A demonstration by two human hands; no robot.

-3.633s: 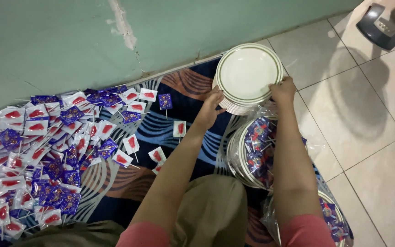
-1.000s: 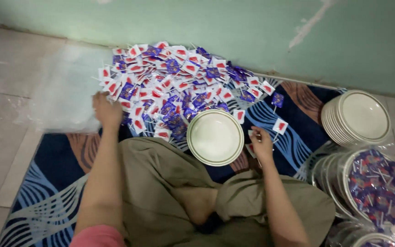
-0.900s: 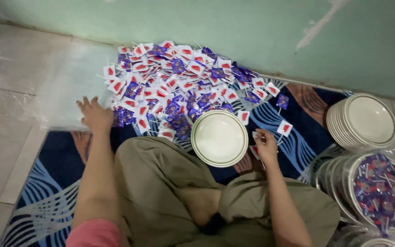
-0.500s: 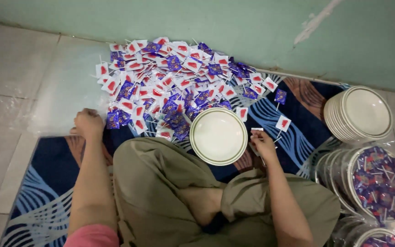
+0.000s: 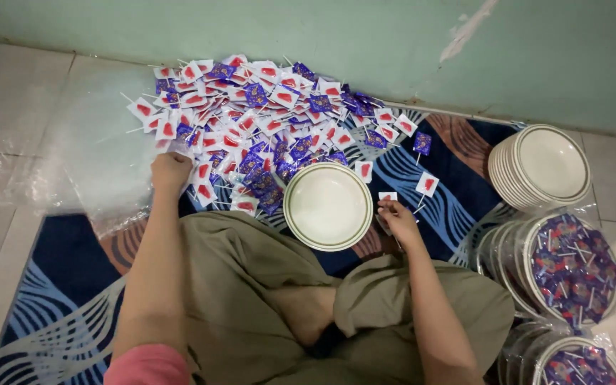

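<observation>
Left hand [image 5: 170, 171] closed on the near edge of a heap of red-and-white and purple square packets [image 5: 265, 128], right hand [image 5: 396, 217] pinching one white packet [image 5: 387, 197] beside an empty white bowl [image 5: 328, 206], stacked bowls [image 5: 540, 167] further right.

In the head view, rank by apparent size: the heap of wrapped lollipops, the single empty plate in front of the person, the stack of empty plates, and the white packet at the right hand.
1. Heap of wrapped lollipops
2. Stack of empty plates and single empty plate: faces look alike, unranked
3. White packet at the right hand
</observation>
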